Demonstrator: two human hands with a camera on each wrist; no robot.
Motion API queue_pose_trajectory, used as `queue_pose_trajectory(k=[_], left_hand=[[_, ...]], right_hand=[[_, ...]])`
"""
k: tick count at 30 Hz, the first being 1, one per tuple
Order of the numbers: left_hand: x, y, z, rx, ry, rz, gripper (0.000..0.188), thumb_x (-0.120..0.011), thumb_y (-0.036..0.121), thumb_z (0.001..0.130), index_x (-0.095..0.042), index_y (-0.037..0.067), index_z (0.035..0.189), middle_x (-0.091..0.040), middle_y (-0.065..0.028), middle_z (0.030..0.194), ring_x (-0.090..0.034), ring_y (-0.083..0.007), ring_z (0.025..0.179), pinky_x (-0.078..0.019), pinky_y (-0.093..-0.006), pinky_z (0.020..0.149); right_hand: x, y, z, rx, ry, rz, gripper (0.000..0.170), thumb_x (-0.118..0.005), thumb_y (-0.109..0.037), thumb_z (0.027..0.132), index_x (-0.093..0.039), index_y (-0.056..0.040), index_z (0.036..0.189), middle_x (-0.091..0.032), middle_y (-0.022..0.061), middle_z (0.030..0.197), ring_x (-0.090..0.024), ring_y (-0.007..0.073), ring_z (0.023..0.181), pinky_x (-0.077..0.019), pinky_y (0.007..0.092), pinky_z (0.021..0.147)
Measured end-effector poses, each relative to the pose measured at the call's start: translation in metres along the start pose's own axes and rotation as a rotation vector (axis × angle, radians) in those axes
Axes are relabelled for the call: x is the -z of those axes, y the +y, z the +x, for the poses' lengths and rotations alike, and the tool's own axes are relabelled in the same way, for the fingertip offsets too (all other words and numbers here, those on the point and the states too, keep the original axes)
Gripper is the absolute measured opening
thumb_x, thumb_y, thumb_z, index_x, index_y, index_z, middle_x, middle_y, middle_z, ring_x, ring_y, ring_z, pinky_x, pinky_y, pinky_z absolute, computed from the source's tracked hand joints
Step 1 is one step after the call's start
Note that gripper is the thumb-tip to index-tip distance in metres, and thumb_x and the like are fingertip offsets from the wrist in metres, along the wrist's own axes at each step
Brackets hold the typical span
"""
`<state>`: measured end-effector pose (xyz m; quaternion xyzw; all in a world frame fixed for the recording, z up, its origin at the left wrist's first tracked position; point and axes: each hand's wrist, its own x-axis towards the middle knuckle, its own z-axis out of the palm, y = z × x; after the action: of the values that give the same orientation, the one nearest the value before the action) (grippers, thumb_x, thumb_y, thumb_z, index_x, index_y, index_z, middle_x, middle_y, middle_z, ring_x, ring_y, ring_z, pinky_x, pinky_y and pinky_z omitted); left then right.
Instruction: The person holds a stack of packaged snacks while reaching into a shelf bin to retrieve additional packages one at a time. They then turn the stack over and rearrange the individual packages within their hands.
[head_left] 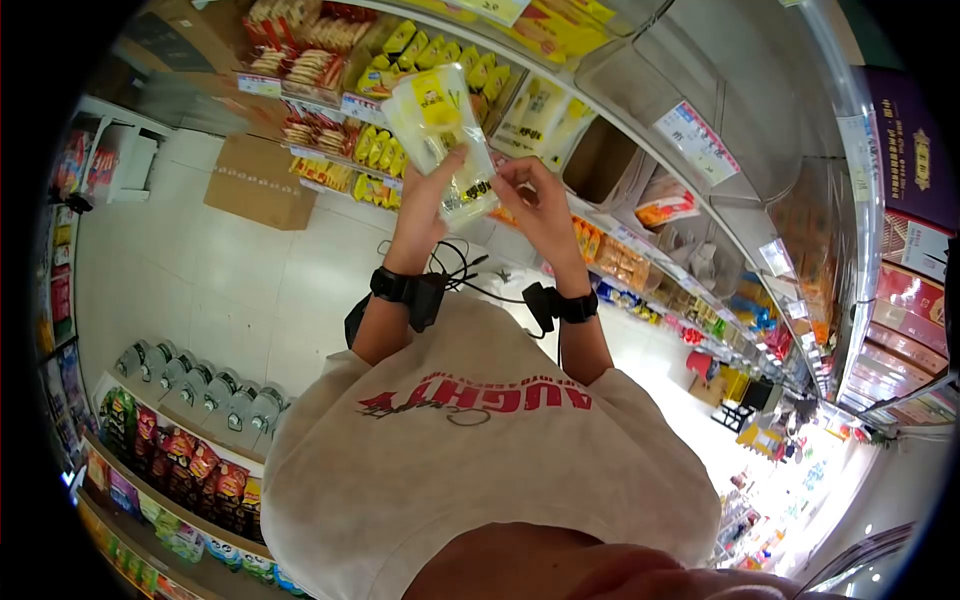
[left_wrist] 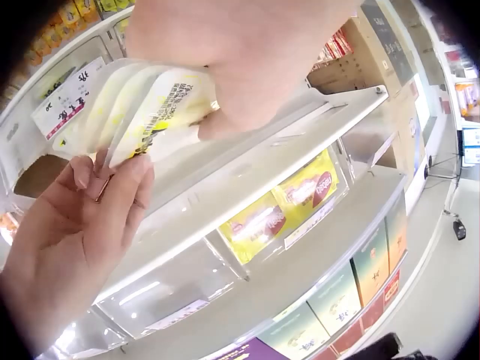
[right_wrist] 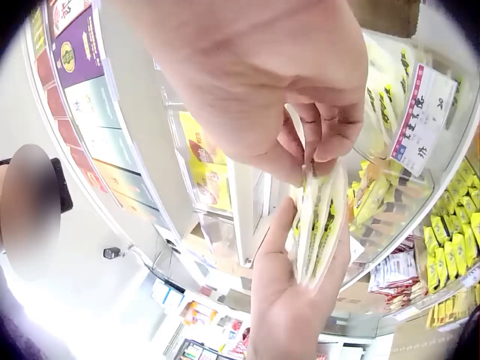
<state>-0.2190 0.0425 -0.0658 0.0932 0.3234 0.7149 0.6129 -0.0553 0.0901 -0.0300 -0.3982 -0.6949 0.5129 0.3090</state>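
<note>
Head view: left hand (head_left: 428,200) grips white-yellow packets (head_left: 432,112); right hand (head_left: 540,200) pinches their edge; stocked shelves (head_left: 622,130) ahead, pale tiled floor (head_left: 160,270) below.

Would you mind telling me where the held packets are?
In the head view, the packets are at upper middle, gripped by the left hand, the right hand pinching their right edge.

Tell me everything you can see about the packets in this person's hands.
The packets are several thin, pale, glossy sleeves, plastic-looking, printed in yellow and black, stacked and slightly fanned. They are held up in front of the shelves, gripped by the left hand while the right hand pinches an edge. Whether they're sealed isn't clear.
</note>
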Motion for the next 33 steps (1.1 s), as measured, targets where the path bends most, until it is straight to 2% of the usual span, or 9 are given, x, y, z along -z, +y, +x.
queue_pose_trajectory(k=[3, 4, 8, 12, 19, 20, 24, 29, 33], left_hand=[[-0.003, 0.003, 0.0, 0.024, -0.005, -0.107, 0.04, -0.058, 0.006, 0.096, -0.05, -0.004, 0.134, -0.066, -0.0198, 0.12, -0.071, -0.0326, 0.104, -0.0608, -0.0446, 0.086], [-0.005, 0.007, -0.001, 0.012, 0.005, -0.117, 0.042, -0.056, 0.004, 0.095, -0.048, -0.005, 0.135, -0.066, -0.0206, 0.12, -0.071, -0.0341, 0.104, -0.0609, -0.0453, 0.086], [0.006, 0.012, 0.002, -0.005, -0.043, -0.135, 0.045, -0.053, 0.0, 0.094, -0.043, -0.005, 0.138, -0.065, -0.0233, 0.12, -0.071, -0.0372, 0.103, -0.0611, -0.0475, 0.086], [0.005, 0.019, -0.005, -0.144, 0.016, -0.114, 0.042, -0.054, 0.002, 0.095, -0.044, -0.005, 0.135, -0.065, -0.0244, 0.118, -0.071, -0.0375, 0.103, -0.0618, -0.0477, 0.084], [0.008, 0.026, -0.007, -0.14, 0.0, -0.114, 0.038, -0.055, 0.01, 0.099, -0.046, -0.002, 0.134, -0.066, -0.0214, 0.115, -0.072, -0.0351, 0.1, -0.0624, -0.0459, 0.081], [0.009, 0.025, -0.007, -0.125, -0.02, -0.118, 0.038, -0.056, 0.012, 0.099, -0.047, -0.002, 0.134, -0.066, -0.0209, 0.115, -0.072, -0.0346, 0.1, -0.0623, -0.046, 0.081], [0.009, 0.008, 0.001, -0.06, -0.012, -0.12, 0.041, -0.055, 0.023, 0.103, -0.048, 0.0, 0.135, -0.066, -0.0191, 0.115, -0.072, -0.0321, 0.099, -0.0616, -0.0459, 0.084], [-0.008, -0.003, -0.001, 0.081, 0.021, -0.216, 0.045, -0.055, 0.035, 0.104, -0.05, 0.002, 0.135, -0.066, -0.0158, 0.119, -0.069, -0.0285, 0.105, -0.061, -0.044, 0.085], [0.0, -0.02, 0.009, 0.055, -0.029, 0.082, 0.044, -0.066, 0.019, 0.098, -0.051, 0.002, 0.135, -0.065, -0.012, 0.12, -0.069, -0.0241, 0.104, -0.061, -0.0403, 0.083]], right_hand=[[0.015, 0.017, 0.014, 0.046, 0.248, -0.152, 0.016, -0.071, -0.013, 0.093, -0.066, -0.0013, 0.102, -0.066, 0.0037, 0.087, -0.061, 0.0096, 0.079, -0.05, 0.0262, 0.066], [0.025, 0.031, 0.023, -0.01, 0.349, -0.181, 0.024, -0.074, -0.021, 0.09, -0.067, -0.001, 0.1, -0.067, 0.0065, 0.086, -0.064, 0.0144, 0.078, -0.0514, 0.0314, 0.067], [0.055, 0.078, 0.059, -0.063, 0.434, -0.525, 0.036, -0.079, -0.036, 0.084, -0.068, -0.0034, 0.094, -0.07, 0.0109, 0.085, -0.067, 0.0246, 0.074, -0.0526, 0.036, 0.069], [0.053, 0.072, 0.069, -0.053, 0.369, -0.543, 0.033, -0.079, -0.032, 0.083, -0.067, -0.0007, 0.086, -0.069, 0.0118, 0.072, -0.069, 0.0253, 0.067, -0.0533, 0.036, 0.066], [0.069, 0.06, 0.064, 0.052, 0.546, -0.557, 0.026, -0.075, -0.024, 0.087, -0.067, -0.001, 0.097, -0.07, 0.0143, 0.075, -0.069, 0.0257, 0.068, -0.0533, 0.0361, 0.066], [0.079, 0.074, 0.065, 0.091, 0.558, -0.575, 0.023, -0.071, -0.021, 0.092, -0.066, -0.0019, 0.104, -0.07, 0.0103, 0.077, -0.066, 0.0207, 0.064, -0.0523, 0.0333, 0.063], [0.075, 0.055, 0.039, 0.023, 0.468, 0.247, 0.026, -0.065, -0.019, 0.1, -0.061, -0.0027, 0.12, -0.067, 0.0012, 0.084, -0.06, 0.0082, 0.069, -0.0451, 0.0254, 0.059], [0.03, 0.011, 0.001, -0.05, 0.228, 0.144, 0.021, -0.066, -0.016, 0.098, -0.063, -0.0015, 0.114, -0.066, 0.0013, 0.082, -0.057, 0.0076, 0.071, -0.0465, 0.0239, 0.064], [0.021, 0.02, -0.003, 0.142, 0.133, -0.24, 0.021, -0.068, -0.018, 0.096, -0.067, -0.0003, 0.106, -0.068, 0.0042, 0.083, -0.059, 0.0116, 0.07, -0.0475, 0.0249, 0.066]])
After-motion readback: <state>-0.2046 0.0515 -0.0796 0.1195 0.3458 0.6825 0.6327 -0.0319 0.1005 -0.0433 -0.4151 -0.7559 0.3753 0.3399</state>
